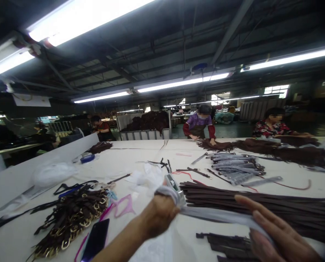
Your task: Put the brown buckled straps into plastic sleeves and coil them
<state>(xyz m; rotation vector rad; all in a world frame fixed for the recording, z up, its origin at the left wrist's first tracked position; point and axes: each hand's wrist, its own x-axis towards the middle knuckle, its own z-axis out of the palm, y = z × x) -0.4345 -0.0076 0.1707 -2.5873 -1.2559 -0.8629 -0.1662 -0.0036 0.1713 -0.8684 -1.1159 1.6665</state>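
Observation:
My left hand (162, 211) is closed round a greyish, translucent plastic-looking strip (214, 214), part of which loops over the top of the fist. From there the strip runs rightward to my right hand (280, 233), passing between its thumb and fingers. The right fingers are stretched out and somewhat blurred. Just behind my left fist is a grey-green device (173, 185), partly hidden. Long dark brown straps (250, 203) lie beyond the strip, and shorter dark strap pieces (230, 243) are below it.
At left lie dark straps with gold-coloured rings (72, 214), a phone (97, 238) and a pink ribbon (124, 205). Grey-wrapped pieces (235, 165) are piled at right. Across the white table (140, 154), a co-worker in purple (198, 123) handles brown material (217, 145); another person (273, 123) sits farther right.

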